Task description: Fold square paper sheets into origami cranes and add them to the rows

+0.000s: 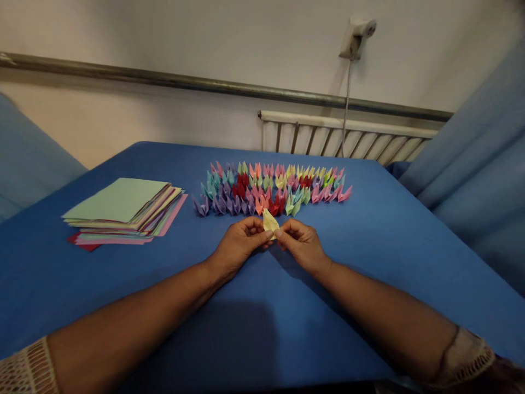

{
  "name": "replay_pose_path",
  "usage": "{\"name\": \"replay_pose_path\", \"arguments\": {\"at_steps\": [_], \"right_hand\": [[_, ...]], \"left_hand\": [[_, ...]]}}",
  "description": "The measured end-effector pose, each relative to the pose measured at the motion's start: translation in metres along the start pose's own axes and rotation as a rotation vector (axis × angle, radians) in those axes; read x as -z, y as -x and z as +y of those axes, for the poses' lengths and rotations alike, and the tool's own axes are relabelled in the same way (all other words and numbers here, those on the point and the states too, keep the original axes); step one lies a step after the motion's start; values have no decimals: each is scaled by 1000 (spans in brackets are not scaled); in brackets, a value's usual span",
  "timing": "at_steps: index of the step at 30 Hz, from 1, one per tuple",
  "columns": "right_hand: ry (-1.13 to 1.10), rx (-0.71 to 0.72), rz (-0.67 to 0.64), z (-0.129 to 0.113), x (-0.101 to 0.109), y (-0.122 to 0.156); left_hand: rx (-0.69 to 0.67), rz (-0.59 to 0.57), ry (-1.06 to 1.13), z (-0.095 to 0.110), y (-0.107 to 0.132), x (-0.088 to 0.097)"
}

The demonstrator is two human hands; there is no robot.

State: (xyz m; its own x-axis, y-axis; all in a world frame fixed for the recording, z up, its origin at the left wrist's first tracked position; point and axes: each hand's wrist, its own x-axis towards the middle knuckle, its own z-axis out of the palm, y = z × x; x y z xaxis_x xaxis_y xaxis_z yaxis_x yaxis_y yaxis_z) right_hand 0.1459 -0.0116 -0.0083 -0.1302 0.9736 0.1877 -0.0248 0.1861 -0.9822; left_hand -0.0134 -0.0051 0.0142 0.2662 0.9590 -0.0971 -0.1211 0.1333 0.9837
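Pinched between both hands is a small piece of folded yellow origami paper (269,221), its pointed end upward. My left hand (241,241) grips its lower left side between thumb and fingers. On the lower right, my right hand (302,243) pinches the same paper, thumb tip close to the other thumb. The fingers hide the paper's lower part. Just beyond the hands stand rows of folded paper cranes (250,191) in purple, red, pink, teal, green and yellow.
A stack of coloured paper sheets (118,202), pale green on top, lies at the left on the blue-covered table (394,262). Behind the table are a radiator (348,123), a wall pipe (184,81) and a socket with a plugged-in cord (353,41). Blue curtains (484,137) hang at the sides.
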Motion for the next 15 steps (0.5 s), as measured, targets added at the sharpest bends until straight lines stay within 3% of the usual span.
{"name": "replay_pose_path", "arguments": {"at_steps": [9,15], "right_hand": [[55,2,-24,-4,5,-1],[-39,-9,-58,-4,7,-2]], "left_hand": [[81,-102,-92,1,1,2],[150,-108,59,-1,1,5]]}}
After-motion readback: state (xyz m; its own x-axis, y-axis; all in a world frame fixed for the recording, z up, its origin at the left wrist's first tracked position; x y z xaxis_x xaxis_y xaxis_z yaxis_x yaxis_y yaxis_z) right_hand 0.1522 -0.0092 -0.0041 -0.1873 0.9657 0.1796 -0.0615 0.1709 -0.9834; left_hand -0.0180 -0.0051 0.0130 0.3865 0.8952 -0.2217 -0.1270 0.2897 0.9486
